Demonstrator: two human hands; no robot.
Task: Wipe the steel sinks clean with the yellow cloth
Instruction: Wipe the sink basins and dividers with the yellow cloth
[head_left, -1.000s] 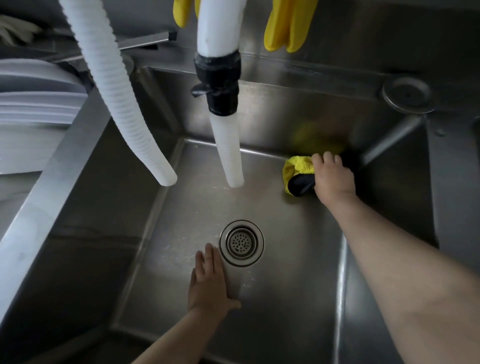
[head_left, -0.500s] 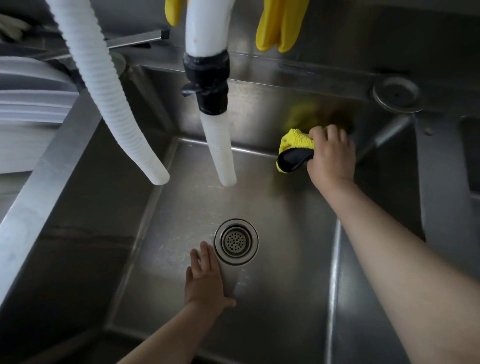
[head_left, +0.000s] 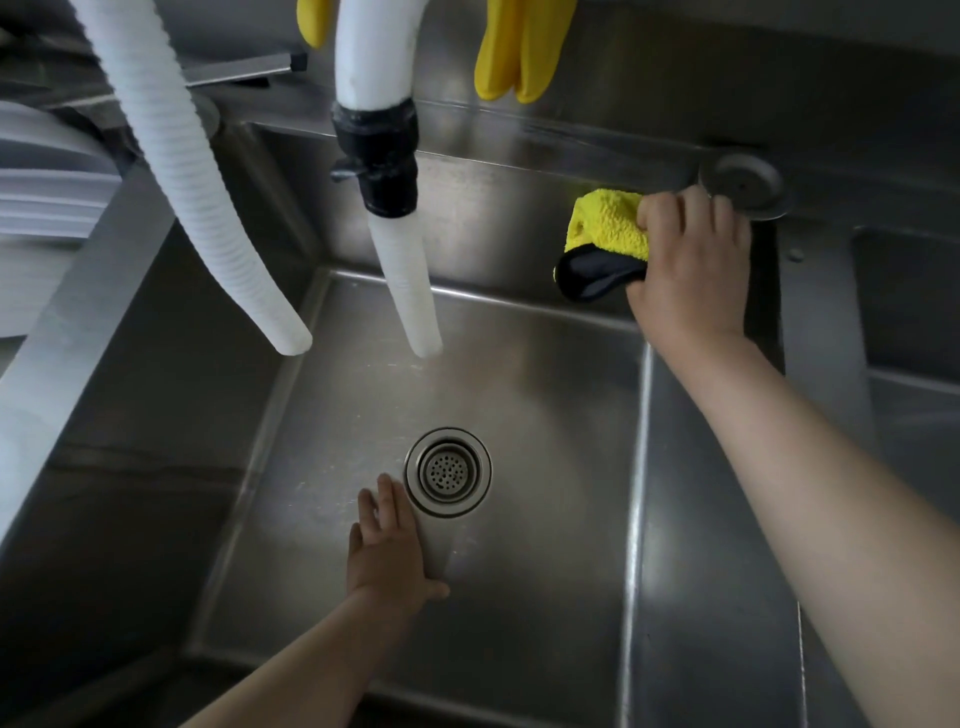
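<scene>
Sink (head_left: 519, 405), R hand (head_left: 691, 265) gripping cloth (head_left: 608, 228)

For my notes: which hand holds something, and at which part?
The right hand holds the yellow cloth, bunched at its right end. The left hand holds nothing.
</scene>
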